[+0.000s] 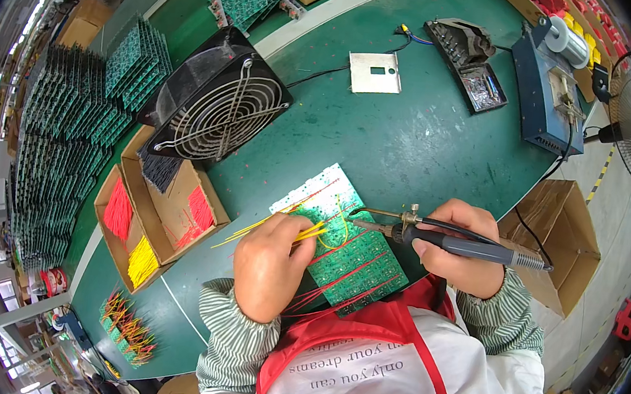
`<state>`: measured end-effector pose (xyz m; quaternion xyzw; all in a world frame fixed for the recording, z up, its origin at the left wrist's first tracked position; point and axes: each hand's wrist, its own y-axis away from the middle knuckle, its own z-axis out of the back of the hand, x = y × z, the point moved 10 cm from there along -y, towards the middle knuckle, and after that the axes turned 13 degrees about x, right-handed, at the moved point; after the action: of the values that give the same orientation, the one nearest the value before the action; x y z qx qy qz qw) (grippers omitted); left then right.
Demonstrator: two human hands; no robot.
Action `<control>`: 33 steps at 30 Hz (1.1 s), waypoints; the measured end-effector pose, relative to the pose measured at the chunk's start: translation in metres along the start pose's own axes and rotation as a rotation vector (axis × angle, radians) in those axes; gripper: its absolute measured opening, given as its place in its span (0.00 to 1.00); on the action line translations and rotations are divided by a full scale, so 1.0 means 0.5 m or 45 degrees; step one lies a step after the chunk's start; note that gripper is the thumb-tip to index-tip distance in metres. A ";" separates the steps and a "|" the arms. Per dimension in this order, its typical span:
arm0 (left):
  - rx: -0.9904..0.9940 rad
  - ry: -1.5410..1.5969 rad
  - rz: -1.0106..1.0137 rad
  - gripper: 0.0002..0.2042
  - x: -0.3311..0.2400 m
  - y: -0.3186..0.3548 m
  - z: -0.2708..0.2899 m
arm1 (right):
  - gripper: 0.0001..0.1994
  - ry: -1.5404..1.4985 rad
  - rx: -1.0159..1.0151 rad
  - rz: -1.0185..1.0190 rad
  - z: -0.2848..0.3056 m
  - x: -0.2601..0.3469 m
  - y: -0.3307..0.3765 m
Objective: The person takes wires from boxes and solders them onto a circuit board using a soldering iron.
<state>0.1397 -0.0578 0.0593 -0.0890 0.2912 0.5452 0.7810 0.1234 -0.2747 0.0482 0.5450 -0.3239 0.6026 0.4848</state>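
Note:
A green circuit board panel (366, 268) lies in front of me at the table's near edge, with rows of red wires across it. My left hand (268, 265) rests over its left side, fingers closed on several thin yellow wires (250, 230). One yellow wire loops over the board's upper part. My right hand (464, 247) is wrapped round a grey soldering iron (471, 248) with a brass fitting and a thin tube along it. Its tip points left, at the board near the yellow wire; whether they touch I cannot tell.
Left stands a cardboard box (164, 246) of red, yellow and dark wires, beside a black fan (224, 110). Stacked circuit boards (67, 148) fill the far left. A metal plate (374, 73), black tray (468, 63), blue solder feeder (545, 94) and open carton (556, 245) surround the work area.

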 end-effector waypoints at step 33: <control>0.132 0.221 -0.040 0.06 0.021 -0.045 -0.056 | 0.09 0.006 0.006 0.006 0.002 -0.013 -0.009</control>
<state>0.1527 -0.0710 0.0269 -0.0998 0.3842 0.5074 0.7649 0.1275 -0.2758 0.0417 0.5439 -0.3225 0.6059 0.4828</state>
